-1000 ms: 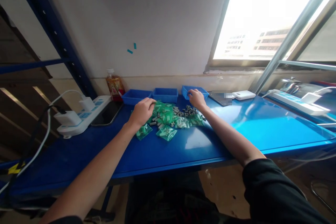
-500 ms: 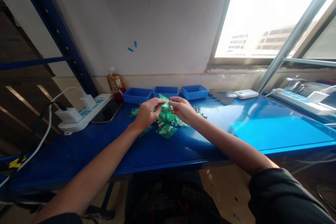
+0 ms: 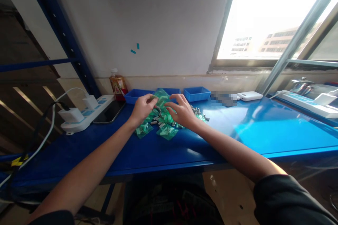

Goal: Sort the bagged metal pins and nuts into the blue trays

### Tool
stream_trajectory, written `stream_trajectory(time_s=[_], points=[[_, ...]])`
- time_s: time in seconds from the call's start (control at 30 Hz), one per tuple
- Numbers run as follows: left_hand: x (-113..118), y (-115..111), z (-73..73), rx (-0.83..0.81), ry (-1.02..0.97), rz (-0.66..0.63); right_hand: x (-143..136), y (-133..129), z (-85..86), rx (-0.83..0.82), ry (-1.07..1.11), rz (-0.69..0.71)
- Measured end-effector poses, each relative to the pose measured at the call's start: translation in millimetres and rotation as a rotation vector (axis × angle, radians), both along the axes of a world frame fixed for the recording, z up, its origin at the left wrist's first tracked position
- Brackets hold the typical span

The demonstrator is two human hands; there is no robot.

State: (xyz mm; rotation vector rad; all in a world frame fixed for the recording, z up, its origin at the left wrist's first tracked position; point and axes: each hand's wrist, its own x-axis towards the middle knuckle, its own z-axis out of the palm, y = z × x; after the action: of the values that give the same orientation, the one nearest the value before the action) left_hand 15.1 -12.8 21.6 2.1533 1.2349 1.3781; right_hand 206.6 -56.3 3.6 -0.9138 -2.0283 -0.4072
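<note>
My left hand [image 3: 142,109] pinches the edge of a small green see-through plastic bag [image 3: 162,95], held up over the pile. On its other side my right hand [image 3: 182,113] is open, thumb and fingers curved apart close to the bag; whether a fingertip touches it I cannot tell. Beneath both hands lies a heap of green bags and loose metal pieces. One green bag [image 3: 167,132] with small pale parts inside lies at the heap's front, another green bag [image 3: 143,130] at its left. Silvery screw-like pieces [image 3: 198,111] show beside my right wrist.
Behind the heap stand a left blue bin [image 3: 132,95], a middle one partly hidden, and a right blue bin [image 3: 197,94]. Leftward are a bottle [image 3: 118,86], a dark phone [image 3: 109,112] and a power strip [image 3: 76,126] with plugs. A white device [image 3: 249,96] lies back right.
My left hand has drawn back slightly left, and the held bag now shows spread out taller between the hands. My right thumb and fingers have parted wider. The left front bag is more exposed.
</note>
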Motion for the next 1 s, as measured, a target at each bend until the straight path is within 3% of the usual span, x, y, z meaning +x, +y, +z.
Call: stream_trajectory(time_s=[0.13, 0.2, 0.3, 0.4, 0.5, 0.67, 0.87, 1.0], points=[[-27.6, 37.0, 24.3, 0.149, 0.096, 0.249, 3.8, 2.2, 1.8, -0.031, 0.042, -0.052], [-42.0, 60.6, 26.1, 0.157, 0.210, 0.282, 7.7, 3.9, 2.4, -0.063, 0.049, -0.084], [-63.7, 87.2, 11.0, 0.112, 0.373, 0.281, 12.5, 4.6, 3.4, -0.129, 0.029, -0.134], [-83.0, 97.3, -10.3, 0.073, 0.494, 0.267, 13.8, 3.8, 4.4, -0.211, -0.025, -0.166], [-89.5, 99.1, -23.2, 0.059, 0.576, 0.251, 12.3, 4.0, 4.4, -0.298, -0.089, -0.174], [-65.9, 96.9, -26.8, 0.085, 0.596, 0.232, 10.5, 6.2, 1.1, -0.424, -0.220, -0.125], [-60.3, 63.9, -19.0, 0.102, 0.553, 0.247, 12.7, 5.6, -1.6, -0.424, -0.253, -0.091], [-65.1, 45.4, -21.8, 0.010, 0.657, 0.112, 12.7, 4.4, -0.2, -0.412, -0.235, -0.072]])
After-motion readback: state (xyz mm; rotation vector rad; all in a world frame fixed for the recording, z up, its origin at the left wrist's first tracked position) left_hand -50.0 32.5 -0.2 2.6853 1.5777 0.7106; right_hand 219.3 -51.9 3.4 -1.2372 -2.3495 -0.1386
